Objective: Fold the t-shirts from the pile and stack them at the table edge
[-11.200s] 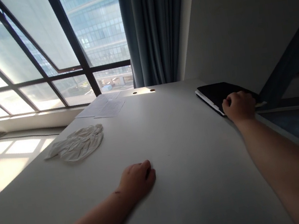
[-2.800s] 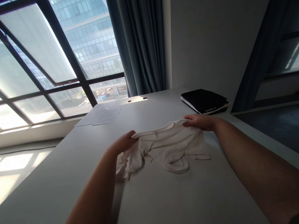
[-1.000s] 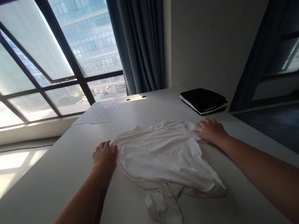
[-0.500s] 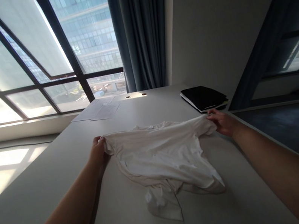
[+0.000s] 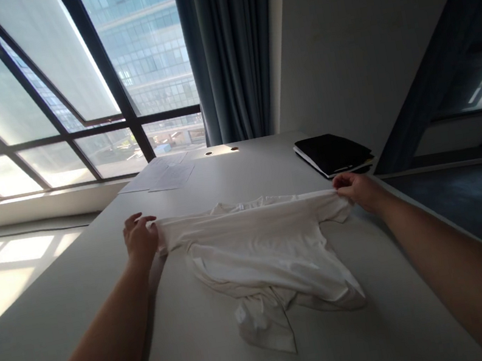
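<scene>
A white T-shirt (image 5: 256, 245) lies on the pale table (image 5: 197, 360), its neckline toward the far side. Its upper edge is stretched straight from sleeve to sleeve, while the lower part is rumpled and one corner of the hem is folded out toward me. My left hand (image 5: 141, 239) is at the left sleeve's end, fingers apart and raised, touching or just beside the cloth. On the other side, my right hand (image 5: 358, 190) pinches the end of the right sleeve between thumb and fingers.
A black folder (image 5: 333, 153) with papers in it lies at the table's far right edge. Paper sheets (image 5: 171, 177) rest at the far left. Behind the table are a dark blue curtain (image 5: 233, 52) and large windows (image 5: 154, 47).
My left hand has shifted left and loosened its fingers from the sleeve, which now reaches farther left and lies straighter. My right hand still holds its sleeve.
</scene>
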`<action>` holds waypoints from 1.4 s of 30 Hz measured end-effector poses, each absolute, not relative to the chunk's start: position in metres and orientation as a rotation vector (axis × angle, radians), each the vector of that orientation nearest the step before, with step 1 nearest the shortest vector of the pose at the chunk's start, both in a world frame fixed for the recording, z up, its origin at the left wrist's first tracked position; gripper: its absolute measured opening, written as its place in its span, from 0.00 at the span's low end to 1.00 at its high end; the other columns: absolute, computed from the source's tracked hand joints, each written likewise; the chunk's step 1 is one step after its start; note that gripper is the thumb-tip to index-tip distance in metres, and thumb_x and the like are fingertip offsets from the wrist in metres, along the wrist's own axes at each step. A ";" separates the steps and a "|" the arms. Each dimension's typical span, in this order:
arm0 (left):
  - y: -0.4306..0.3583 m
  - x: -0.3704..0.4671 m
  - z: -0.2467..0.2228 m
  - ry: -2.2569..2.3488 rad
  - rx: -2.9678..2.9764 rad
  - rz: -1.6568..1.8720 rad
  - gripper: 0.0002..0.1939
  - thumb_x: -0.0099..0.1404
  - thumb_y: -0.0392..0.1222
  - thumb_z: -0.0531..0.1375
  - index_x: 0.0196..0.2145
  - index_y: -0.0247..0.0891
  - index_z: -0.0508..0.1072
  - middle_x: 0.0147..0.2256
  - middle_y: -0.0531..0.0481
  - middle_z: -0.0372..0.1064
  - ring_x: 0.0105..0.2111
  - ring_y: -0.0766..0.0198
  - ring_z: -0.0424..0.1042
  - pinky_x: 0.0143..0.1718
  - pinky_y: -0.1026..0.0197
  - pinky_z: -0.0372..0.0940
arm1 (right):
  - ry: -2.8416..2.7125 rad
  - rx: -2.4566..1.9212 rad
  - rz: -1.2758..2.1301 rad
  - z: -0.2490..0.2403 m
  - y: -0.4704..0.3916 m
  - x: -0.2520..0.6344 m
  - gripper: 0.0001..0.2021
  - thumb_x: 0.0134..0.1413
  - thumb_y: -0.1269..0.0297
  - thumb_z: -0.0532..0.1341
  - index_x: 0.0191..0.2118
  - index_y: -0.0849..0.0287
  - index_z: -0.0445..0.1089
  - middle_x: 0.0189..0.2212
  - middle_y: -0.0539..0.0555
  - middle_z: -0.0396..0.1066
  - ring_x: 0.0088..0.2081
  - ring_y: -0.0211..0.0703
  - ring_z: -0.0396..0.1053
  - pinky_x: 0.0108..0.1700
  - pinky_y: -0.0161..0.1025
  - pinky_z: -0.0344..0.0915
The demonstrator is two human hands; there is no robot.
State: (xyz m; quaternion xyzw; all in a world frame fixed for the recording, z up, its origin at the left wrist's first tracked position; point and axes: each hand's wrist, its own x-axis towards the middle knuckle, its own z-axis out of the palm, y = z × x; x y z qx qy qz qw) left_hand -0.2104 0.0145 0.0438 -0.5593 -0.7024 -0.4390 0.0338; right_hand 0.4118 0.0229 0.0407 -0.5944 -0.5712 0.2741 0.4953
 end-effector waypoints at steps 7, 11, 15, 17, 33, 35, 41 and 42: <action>0.006 -0.158 0.027 -1.769 -2.441 -0.527 0.20 0.72 0.48 0.54 0.58 0.46 0.74 0.65 0.45 0.64 0.64 0.49 0.64 0.65 0.45 0.59 | -1.689 -1.991 0.321 0.032 0.027 0.413 0.14 0.49 0.62 0.58 0.39 0.57 0.78 0.25 0.53 0.75 0.27 0.45 0.69 0.31 0.39 0.61; 0.000 -0.145 0.028 -1.600 -2.627 -0.431 0.15 0.70 0.49 0.55 0.45 0.46 0.79 0.66 0.47 0.64 0.65 0.49 0.61 0.67 0.44 0.57 | -2.065 -1.963 0.133 0.025 0.026 0.405 0.13 0.49 0.56 0.64 0.37 0.55 0.80 0.33 0.55 0.77 0.36 0.49 0.73 0.39 0.39 0.65; -0.004 -0.144 0.041 -1.604 -2.817 -0.451 0.22 0.73 0.54 0.49 0.40 0.46 0.81 0.56 0.48 0.74 0.58 0.52 0.69 0.65 0.50 0.60 | -2.265 -1.804 0.140 0.029 0.022 0.395 0.07 0.47 0.60 0.63 0.29 0.56 0.76 0.35 0.56 0.76 0.39 0.49 0.72 0.42 0.39 0.64; -0.005 -0.143 0.045 -1.682 -2.846 -0.499 0.27 0.75 0.56 0.45 0.42 0.46 0.82 0.53 0.47 0.76 0.54 0.53 0.72 0.63 0.54 0.62 | -2.245 -1.763 0.222 0.034 0.019 0.393 0.05 0.47 0.61 0.61 0.28 0.55 0.72 0.30 0.53 0.75 0.34 0.46 0.70 0.37 0.38 0.62; -0.014 -0.128 0.042 -1.890 -2.324 -0.287 0.20 0.75 0.52 0.50 0.55 0.47 0.76 0.62 0.44 0.68 0.60 0.45 0.67 0.63 0.41 0.57 | -1.546 -1.781 0.051 0.042 0.020 0.410 0.09 0.53 0.57 0.62 0.37 0.56 0.72 0.31 0.55 0.73 0.34 0.51 0.71 0.39 0.44 0.66; -0.021 -0.117 0.048 -1.851 -2.290 -0.338 0.22 0.77 0.53 0.48 0.53 0.46 0.77 0.57 0.42 0.72 0.57 0.45 0.68 0.61 0.40 0.56 | -1.650 -1.768 -0.270 0.052 0.014 0.402 0.09 0.58 0.61 0.59 0.40 0.58 0.75 0.39 0.61 0.74 0.44 0.57 0.71 0.50 0.48 0.65; -0.021 -0.089 0.044 -1.849 -2.352 -0.259 0.20 0.77 0.54 0.48 0.53 0.49 0.76 0.56 0.42 0.73 0.57 0.44 0.68 0.62 0.38 0.53 | -2.252 -1.623 -0.214 0.057 0.007 0.333 0.15 0.67 0.63 0.56 0.47 0.59 0.79 0.49 0.63 0.75 0.51 0.56 0.69 0.60 0.46 0.61; -0.016 -0.086 0.043 -1.838 -2.358 -0.251 0.20 0.77 0.54 0.48 0.53 0.50 0.76 0.57 0.43 0.73 0.58 0.44 0.68 0.62 0.38 0.52 | -2.338 -1.597 -0.131 0.052 0.011 0.320 0.16 0.68 0.61 0.54 0.49 0.59 0.79 0.50 0.62 0.76 0.52 0.55 0.69 0.60 0.45 0.61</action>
